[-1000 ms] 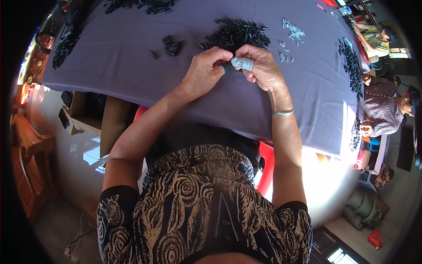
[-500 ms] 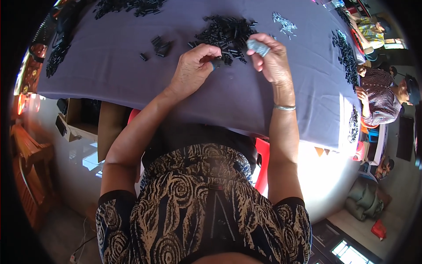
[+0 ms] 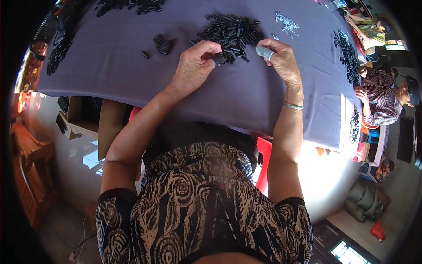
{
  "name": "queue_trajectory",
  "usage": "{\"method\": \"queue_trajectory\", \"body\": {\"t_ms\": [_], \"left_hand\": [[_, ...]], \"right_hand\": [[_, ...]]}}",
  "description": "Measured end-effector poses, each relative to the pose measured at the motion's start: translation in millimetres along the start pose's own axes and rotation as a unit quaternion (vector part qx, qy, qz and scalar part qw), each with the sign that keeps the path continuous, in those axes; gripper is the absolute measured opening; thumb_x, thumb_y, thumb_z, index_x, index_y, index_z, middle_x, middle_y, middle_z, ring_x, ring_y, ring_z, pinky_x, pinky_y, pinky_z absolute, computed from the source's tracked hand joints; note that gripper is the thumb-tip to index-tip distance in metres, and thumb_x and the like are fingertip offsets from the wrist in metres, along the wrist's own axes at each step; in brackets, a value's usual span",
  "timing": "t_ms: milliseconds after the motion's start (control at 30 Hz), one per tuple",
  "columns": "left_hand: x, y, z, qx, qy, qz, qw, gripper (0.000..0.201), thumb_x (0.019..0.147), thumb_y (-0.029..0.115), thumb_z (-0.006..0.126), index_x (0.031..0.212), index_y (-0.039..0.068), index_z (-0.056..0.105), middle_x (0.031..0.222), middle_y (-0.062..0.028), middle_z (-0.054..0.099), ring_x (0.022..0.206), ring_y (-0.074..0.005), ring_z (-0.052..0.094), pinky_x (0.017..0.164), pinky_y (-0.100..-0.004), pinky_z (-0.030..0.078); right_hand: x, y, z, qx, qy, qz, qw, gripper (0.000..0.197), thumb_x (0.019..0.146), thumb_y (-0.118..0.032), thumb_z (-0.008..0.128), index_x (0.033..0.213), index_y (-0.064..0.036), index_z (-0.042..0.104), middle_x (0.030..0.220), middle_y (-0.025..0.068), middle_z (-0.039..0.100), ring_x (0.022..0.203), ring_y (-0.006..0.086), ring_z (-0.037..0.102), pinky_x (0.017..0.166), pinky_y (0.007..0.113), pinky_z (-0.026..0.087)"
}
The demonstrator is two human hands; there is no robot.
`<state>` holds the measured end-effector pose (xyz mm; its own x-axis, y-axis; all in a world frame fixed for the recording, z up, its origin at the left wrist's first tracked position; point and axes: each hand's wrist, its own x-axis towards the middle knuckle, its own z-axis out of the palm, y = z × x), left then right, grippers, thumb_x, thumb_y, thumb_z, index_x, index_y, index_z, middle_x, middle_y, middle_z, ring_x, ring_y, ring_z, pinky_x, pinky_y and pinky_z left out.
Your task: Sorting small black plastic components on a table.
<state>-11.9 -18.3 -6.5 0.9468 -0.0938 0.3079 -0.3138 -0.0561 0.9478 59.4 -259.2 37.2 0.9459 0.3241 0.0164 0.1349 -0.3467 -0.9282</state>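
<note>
My left hand [image 3: 193, 68] is closed in a pinch beside the pile, with a small black piece [image 3: 223, 57] at its fingertips. A dark covering with a blue edge shows on that thumb. To the right, my right hand [image 3: 285, 61] has its thumb and forefinger drawn together at the pile's right edge. A pale grey-blue wrap [image 3: 264, 53] covers its thumb; what the fingertips hold, if anything, is hidden. Between and beyond the hands lies a heap of small black tube-shaped pieces [image 3: 231, 31]. A scatter of small silvery pieces [image 3: 288, 23] sits behind my right hand.
A grey-purple cloth [image 3: 118, 66] covers the table. A few black pieces [image 3: 163, 45] lie left of the heap, and more black piles [image 3: 60, 53] line the far and side edges. At the right, a person in a striped top [image 3: 377, 94] sits by the table; cardboard boxes [image 3: 83, 119] stand lower left.
My right hand has moved to the right and its fingers have drawn closer together. My left hand stays in nearly the same place, still pinching the black piece.
</note>
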Motion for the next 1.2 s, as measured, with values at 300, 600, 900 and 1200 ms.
{"method": "queue_trajectory", "body": {"t_ms": [300, 600, 900, 1200], "left_hand": [[-0.3, 5.4, -1.2, 0.082, -0.011, 0.009, 0.997, 0.038, 0.073, -0.017, 0.046, 0.102, 0.002, 0.062, 0.094, -0.0017, 0.058, 0.089, -0.0096, 0.055, 0.078, -0.0209, 0.045], [0.0, 7.8, -0.1, 0.073, -0.008, 0.005, 0.997, 0.039, 0.073, -0.016, 0.046, 0.102, 0.004, 0.064, 0.093, -0.0016, 0.058, 0.086, -0.0093, 0.055, 0.075, -0.0208, 0.044], [-0.1, 5.8, 0.0, 0.064, 0.008, 0.005, 0.998, 0.037, 0.073, -0.015, 0.047, 0.102, 0.001, 0.063, 0.095, -0.0029, 0.060, 0.090, -0.0102, 0.057, 0.078, -0.0218, 0.046], [0.6, 8.5, -0.5, 0.085, 0.008, 0.024, 0.996, 0.037, 0.071, -0.015, 0.049, 0.102, 0.001, 0.063, 0.090, -0.0038, 0.061, 0.082, -0.0099, 0.058, 0.073, -0.0216, 0.046]], "right_hand": [[0.9, -0.3, 34.0, -0.168, 0.019, -0.077, 0.983, 0.015, 0.073, -0.013, 0.076, 0.085, -0.0062, 0.069, 0.068, 0.0032, 0.063, 0.061, 0.0110, 0.057, 0.060, 0.027, 0.048], [-1.0, -8.7, 34.2, 0.089, 0.000, -0.058, 0.994, 0.005, 0.083, 0.001, 0.063, 0.087, -0.0008, 0.066, 0.072, -0.0005, 0.062, 0.060, 0.0042, 0.050, 0.053, 0.020, 0.042], [-6.5, -20.5, 61.7, 0.127, -0.097, -0.090, 0.983, 0.011, 0.084, -0.002, 0.063, 0.094, -0.0050, 0.067, 0.079, -0.0030, 0.063, 0.064, 0.0032, 0.050, 0.056, 0.019, 0.041], [-6.1, -20.1, 63.3, 0.096, -0.076, -0.088, 0.989, 0.011, 0.084, 0.001, 0.062, 0.093, -0.0043, 0.066, 0.079, -0.0029, 0.063, 0.069, 0.0030, 0.052, 0.059, 0.019, 0.042]]}}
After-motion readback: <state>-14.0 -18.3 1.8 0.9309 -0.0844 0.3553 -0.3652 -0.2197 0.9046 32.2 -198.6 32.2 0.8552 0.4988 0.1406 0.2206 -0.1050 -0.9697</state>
